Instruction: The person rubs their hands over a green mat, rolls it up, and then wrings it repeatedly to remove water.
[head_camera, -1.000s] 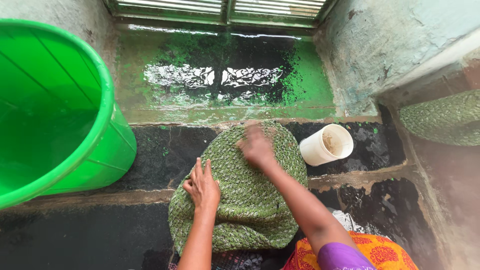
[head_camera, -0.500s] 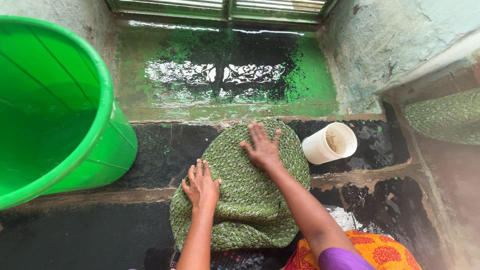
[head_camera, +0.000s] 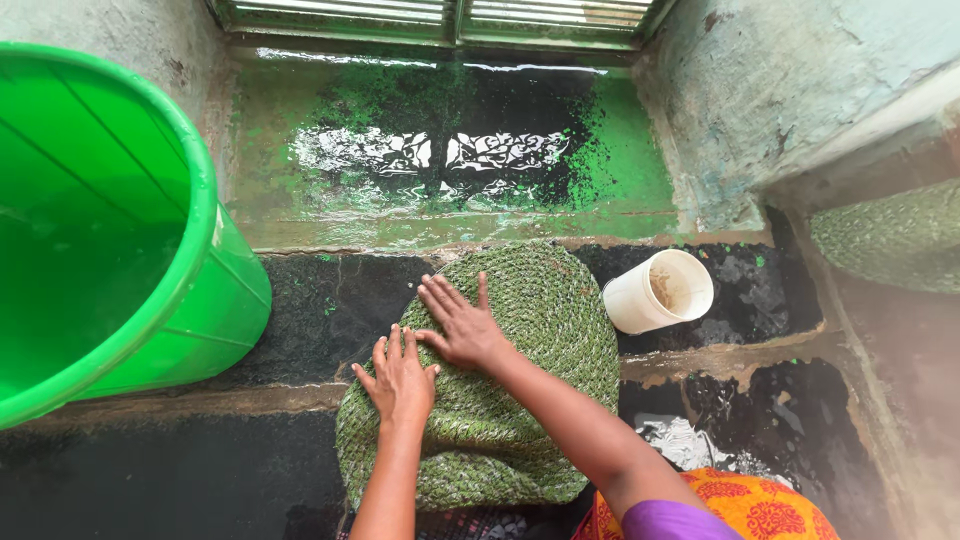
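Nearest the camera there's a bit of orange patterned cloth (head_camera: 740, 505) with a purple sleeve edge (head_camera: 672, 522) at the bottom right, and both forearms reach out from there. No packages, labels or signs that I can make out anywhere here, just plain containers.

Both hands are on the round green braided mat (head_camera: 540, 330), which lies flat on the wet dark stone floor (head_camera: 120, 480), straddling a low step edge. The left hand (head_camera: 400, 378) is pressed flat on the mat's left part, fingers spread and pointing away, palm down, not gripping anything. The right hand (head_camera: 462, 326) is just beyond it and nearly touching, also open and flat with fingers fanned toward the upper left, resting on the mat rather than holding it. So the mat sits right under both palms, most of it spreading to the right of and nearer than the hands.

Just right of the mat, near its far edge, a small white plastic cup (head_camera: 660, 290) lies on its side with the mouth facing up and right. On the left stands a big bright green plastic tub (head_camera: 215, 300) holding water.

Farther out is a wet green-stained ledge (head_camera: 450, 170) reflecting light, then a slatted window frame (head_camera: 450, 15) at the top. At the right edge, a second green braided mat (head_camera: 890, 235) shows, partly blurred.
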